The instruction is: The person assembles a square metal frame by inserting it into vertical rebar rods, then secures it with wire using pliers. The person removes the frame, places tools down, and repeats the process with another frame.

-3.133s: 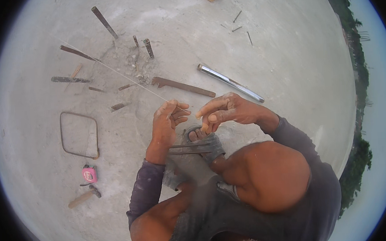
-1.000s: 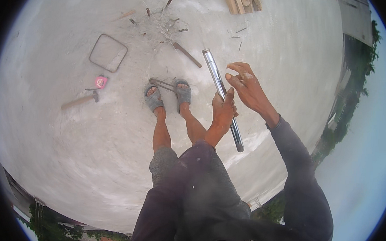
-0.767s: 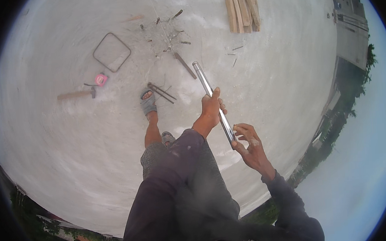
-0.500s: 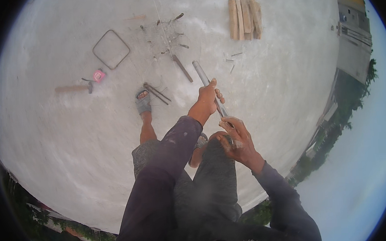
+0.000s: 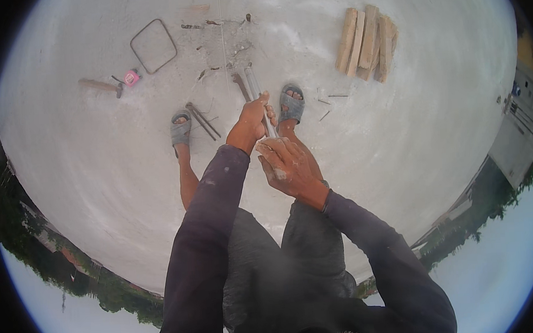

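Observation:
A silver metal tube (image 5: 253, 83) slants forward in front of me, held in both hands. My left hand (image 5: 254, 119) is wrapped round its middle. Lower down, my right hand (image 5: 291, 168) closes over the near end, back of the hand up, and hides that end. Just left of the tube's far part, a dark flat bar (image 5: 239, 86) lies on the concrete floor, partly covered from view. Pincers (image 5: 203, 120) with long handles rest on the floor between my left foot and the tube.
Short dark rebar stubs (image 5: 247, 18) stick up ahead, beside a taut string (image 5: 222, 38). Farther left lie a square bent-rod frame (image 5: 153, 46), a pink tape measure (image 5: 131, 77) and a hammer (image 5: 100, 86). Wood pieces (image 5: 367, 41) and several nails (image 5: 324, 102) lie to the right.
Both hands and the tube have shifted left, and the tube's far end now overlaps the flat bar. My right foot has stepped forward beside the tube.

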`<move>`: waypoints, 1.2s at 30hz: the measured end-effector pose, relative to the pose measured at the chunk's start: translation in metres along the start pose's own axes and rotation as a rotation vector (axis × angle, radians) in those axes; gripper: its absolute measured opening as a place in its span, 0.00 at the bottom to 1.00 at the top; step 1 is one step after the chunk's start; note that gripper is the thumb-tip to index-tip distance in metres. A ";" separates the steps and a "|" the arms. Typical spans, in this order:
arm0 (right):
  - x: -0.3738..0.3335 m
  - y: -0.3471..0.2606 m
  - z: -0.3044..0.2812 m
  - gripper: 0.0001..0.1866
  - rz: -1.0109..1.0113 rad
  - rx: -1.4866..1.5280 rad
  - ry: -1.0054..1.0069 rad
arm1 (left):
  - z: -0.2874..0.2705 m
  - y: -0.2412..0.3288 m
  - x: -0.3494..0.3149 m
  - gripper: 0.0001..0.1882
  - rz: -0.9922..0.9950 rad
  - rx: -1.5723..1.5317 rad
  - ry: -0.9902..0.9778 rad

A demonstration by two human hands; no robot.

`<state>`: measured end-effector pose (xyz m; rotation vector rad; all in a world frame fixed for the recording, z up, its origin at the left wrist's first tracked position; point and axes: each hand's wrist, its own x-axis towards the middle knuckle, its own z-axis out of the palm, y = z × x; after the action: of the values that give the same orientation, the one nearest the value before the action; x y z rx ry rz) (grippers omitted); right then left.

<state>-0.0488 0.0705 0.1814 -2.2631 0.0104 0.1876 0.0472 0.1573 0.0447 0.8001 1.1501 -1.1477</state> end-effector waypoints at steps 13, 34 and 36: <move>0.086 0.043 -0.004 0.15 -0.377 -0.259 -0.097 | 0.007 0.011 0.000 0.13 0.255 -0.281 -0.089; 0.186 0.098 0.102 0.20 -0.350 0.037 -0.019 | -0.021 -0.189 0.049 0.16 0.529 -0.654 0.329; 0.192 0.105 0.105 0.16 -0.383 0.068 -0.025 | -0.010 -0.210 0.054 0.17 0.615 -0.630 0.344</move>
<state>0.1195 0.0933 0.0082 -2.1479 -0.4206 0.0106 -0.1575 0.0972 0.0042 0.7794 1.3162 -0.1148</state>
